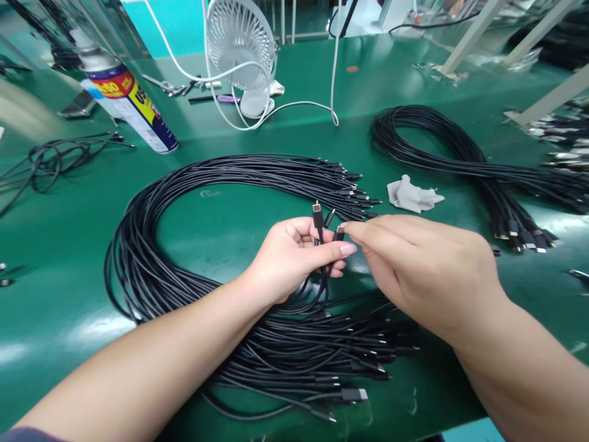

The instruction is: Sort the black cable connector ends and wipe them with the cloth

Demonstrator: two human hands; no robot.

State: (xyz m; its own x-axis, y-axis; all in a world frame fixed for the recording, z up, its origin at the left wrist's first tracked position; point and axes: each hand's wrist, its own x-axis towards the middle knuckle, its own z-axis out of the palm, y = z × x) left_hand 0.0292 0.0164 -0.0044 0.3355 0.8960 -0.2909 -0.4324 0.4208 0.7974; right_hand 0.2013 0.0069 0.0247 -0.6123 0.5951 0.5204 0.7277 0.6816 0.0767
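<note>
My left hand is closed around several black cables, whose plug ends stick up past the fingers. One cable plug stands upright with its metal tip showing. Close by, my right hand pinches at another small plug beside the left thumb; the right fingertips are partly hidden behind the hand. Under both hands lies a large curved bundle of black cables. Its ends point right in two groups, one beyond my hands and one nearer to me.
Right of centre are a crumpled white cloth and a second looped cable bundle. A white fan with a white cord stands at the back. A spray can and a loose black cable are at left on the green table.
</note>
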